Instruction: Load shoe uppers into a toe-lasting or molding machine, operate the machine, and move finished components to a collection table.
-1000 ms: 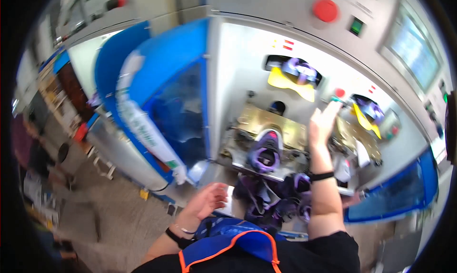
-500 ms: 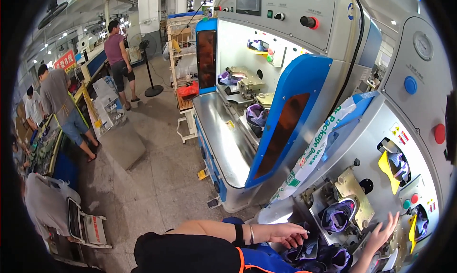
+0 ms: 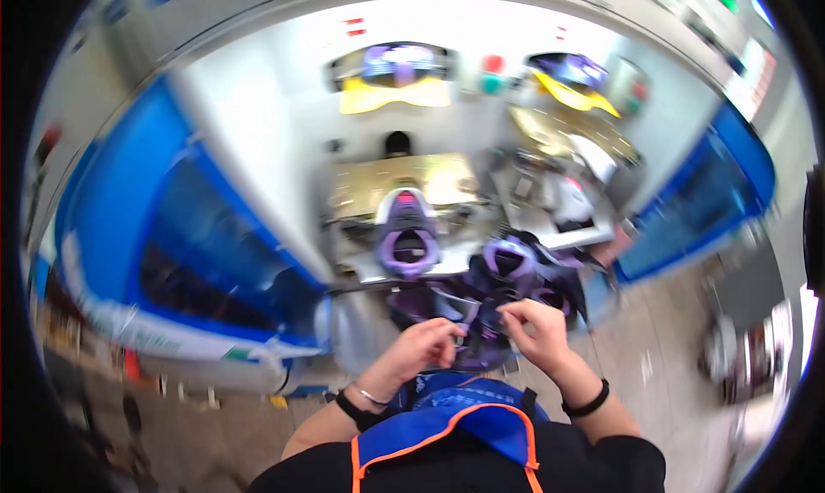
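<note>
Both hands are over a pile of black and purple shoe uppers (image 3: pixel 483 352) in front of me, with motion blur on the scene. My left hand (image 3: pixel 424 349) is closed at the pile's left side, its fingertips by an upper's edge; what it holds, if anything, is hidden. On the other side my right hand (image 3: pixel 540 330) has thumb and fingers drawn together in a pinch, and I cannot make out anything in it. Just beyond lies another purple upper (image 3: pixel 509 258), opening upward. A purple and white upper (image 3: pixel 407 235) sits at the machine's left station, under a brass-coloured plate (image 3: pixel 354 184).
Blue-framed doors flank the lit machine bay, one on the left (image 3: pixel 219 252) and one on the right (image 3: pixel 700 205). Two yellow holders (image 3: pixel 395 96) with purple uppers are on the back wall. Red and green buttons (image 3: pixel 492 74) are between them. Metal fittings fill the right station.
My view has swung right to face the machine squarely. My right hand has gone from spread fingers by the machine to a pinch over the pile; my left hand stays near the uppers.
</note>
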`<state>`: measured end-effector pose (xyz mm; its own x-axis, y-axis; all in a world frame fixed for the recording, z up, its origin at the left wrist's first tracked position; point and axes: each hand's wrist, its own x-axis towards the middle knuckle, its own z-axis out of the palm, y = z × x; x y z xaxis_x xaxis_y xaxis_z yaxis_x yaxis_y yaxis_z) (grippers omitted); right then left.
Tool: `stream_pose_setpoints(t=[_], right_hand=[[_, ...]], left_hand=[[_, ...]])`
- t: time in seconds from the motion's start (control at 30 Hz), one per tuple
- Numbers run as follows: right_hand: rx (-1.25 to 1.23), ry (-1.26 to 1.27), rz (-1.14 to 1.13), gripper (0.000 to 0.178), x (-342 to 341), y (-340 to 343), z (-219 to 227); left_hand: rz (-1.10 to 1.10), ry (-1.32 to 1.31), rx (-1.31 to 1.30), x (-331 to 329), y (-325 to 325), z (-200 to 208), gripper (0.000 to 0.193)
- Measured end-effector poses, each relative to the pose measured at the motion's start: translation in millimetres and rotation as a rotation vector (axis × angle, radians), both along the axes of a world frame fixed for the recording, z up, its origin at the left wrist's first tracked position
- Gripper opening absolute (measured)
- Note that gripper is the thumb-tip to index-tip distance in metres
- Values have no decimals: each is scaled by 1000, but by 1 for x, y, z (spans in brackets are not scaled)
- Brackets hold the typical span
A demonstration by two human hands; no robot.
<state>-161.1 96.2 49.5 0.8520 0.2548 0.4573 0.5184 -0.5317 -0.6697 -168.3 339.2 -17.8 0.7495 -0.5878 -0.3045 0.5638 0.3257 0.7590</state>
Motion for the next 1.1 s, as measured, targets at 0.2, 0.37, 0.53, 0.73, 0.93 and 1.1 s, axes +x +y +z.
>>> stream_pose_setpoints(t=[0.2,0.37,0.53,0.73,0.93,1.1], right_hand=[[158,-56,-366,5,5,-94,23],[89,-218,-485,11,81,-167,87],[-167,-557,-375,18,215,-185,155],[-421,-388,-284,38,339,-197,182],[-103,-36,55,31,356,-215,163],[-36,-262,-61,29,244,-227,122]], left_hand=[[-210,50,-43,16,-45,3,27],[-170,7,9,11,-60,14,27],[-50,25,16,0,-71,16,26],[125,34,55,-24,-106,25,26],[150,65,149,-39,-143,32,28],[48,11,184,-21,-159,52,28]])
